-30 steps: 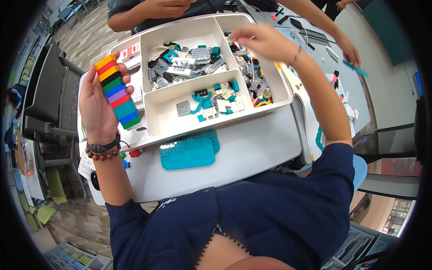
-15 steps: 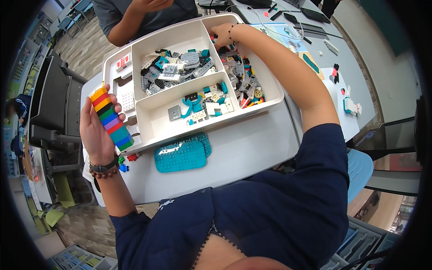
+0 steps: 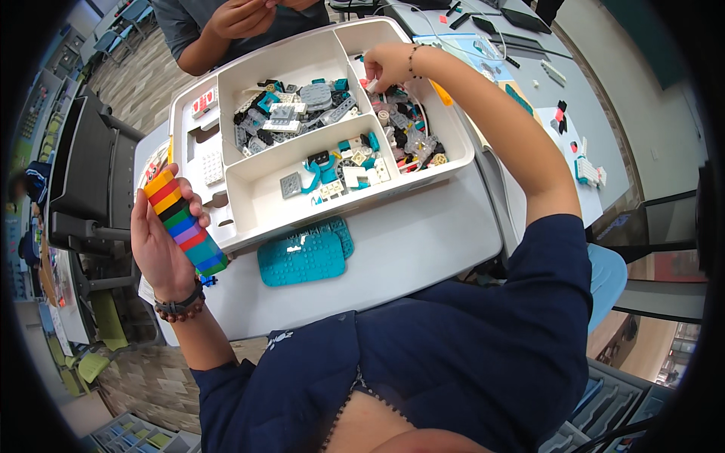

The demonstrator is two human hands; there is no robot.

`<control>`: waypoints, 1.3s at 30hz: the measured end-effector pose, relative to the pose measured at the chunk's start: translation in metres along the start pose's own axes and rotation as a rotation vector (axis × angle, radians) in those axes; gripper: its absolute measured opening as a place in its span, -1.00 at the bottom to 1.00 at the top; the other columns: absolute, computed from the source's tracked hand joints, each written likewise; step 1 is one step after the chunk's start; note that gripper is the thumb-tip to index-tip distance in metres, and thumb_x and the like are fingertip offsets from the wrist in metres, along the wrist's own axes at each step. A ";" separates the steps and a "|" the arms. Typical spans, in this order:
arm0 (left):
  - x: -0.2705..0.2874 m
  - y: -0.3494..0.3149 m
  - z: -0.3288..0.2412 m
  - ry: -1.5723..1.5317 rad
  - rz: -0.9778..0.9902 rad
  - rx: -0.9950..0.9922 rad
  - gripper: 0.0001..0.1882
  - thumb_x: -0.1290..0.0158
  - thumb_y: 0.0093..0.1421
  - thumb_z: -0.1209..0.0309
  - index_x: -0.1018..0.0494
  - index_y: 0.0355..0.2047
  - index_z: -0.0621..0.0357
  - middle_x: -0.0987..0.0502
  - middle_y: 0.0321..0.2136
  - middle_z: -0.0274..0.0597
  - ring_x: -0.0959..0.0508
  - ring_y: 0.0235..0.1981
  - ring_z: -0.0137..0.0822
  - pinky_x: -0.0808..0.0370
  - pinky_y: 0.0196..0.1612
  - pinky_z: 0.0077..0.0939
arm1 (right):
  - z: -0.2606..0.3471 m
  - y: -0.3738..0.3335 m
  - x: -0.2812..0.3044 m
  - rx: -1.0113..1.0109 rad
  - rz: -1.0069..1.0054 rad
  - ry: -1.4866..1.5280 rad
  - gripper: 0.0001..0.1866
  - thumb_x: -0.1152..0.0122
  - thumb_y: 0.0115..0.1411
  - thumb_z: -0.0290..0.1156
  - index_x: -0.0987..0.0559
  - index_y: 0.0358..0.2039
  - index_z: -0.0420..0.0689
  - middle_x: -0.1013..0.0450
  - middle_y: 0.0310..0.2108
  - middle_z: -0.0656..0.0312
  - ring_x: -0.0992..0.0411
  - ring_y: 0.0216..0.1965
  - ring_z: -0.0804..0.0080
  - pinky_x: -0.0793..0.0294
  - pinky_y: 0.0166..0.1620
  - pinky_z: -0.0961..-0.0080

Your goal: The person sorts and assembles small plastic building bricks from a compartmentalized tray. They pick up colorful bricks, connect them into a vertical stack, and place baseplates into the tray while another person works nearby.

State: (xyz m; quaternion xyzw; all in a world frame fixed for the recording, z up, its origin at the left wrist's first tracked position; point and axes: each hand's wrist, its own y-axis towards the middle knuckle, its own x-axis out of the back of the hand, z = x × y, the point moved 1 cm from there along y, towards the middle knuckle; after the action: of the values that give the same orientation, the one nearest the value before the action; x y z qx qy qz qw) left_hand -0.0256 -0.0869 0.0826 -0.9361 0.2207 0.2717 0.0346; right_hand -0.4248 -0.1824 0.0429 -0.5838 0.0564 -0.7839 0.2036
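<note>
My left hand (image 3: 168,257) is closed round a tall stack of coloured building bricks (image 3: 186,230), tilted over the left edge of a white sorting tray (image 3: 253,215). Orange, red, yellow, black, green, blue and purple layers show in it. My right hand (image 3: 390,64) is over the tray's right compartment, fingers pinched together. A small pale piece shows at its fingertips, too small to name. Beneath lie mixed bricks (image 3: 415,140) in clear, black, red and white. Grey, white and teal bricks (image 3: 291,113) fill part of the big compartment, and fewer pieces (image 3: 355,167) lie in the front one.
Two teal studded plates (image 3: 302,257) lie on the table before the tray. Across the table, another person's hands (image 3: 245,16) are held together. To the right are a white-and-teal brick build (image 3: 587,172), a sheet and dark flat devices (image 3: 526,21). A blue chair (image 3: 606,283) stands at my right.
My right hand has come up out of the pieces and slightly right. My left hand and the stack have lowered a little. The other person's second hand has come into view.
</note>
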 end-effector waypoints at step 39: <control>0.001 -0.028 0.001 -0.056 0.009 -0.045 -0.50 0.43 0.33 0.18 -0.18 0.04 0.38 -0.31 -0.36 -0.09 -0.35 -0.43 -0.36 -0.40 -0.42 -0.54 | 0.035 -0.163 0.137 0.690 -1.197 1.397 -0.78 -0.03 0.09 -0.71 -0.44 -0.24 -0.22 -0.42 -0.28 0.16 -0.46 -0.21 0.35 -0.52 -0.09 0.55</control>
State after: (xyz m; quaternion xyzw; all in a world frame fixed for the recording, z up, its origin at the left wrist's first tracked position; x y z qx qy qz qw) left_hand -0.0135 -0.0615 0.0797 -0.9277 0.2176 0.3029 0.0182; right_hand -0.4654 -0.0817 0.2295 0.1706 -0.3731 -0.9000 -0.1472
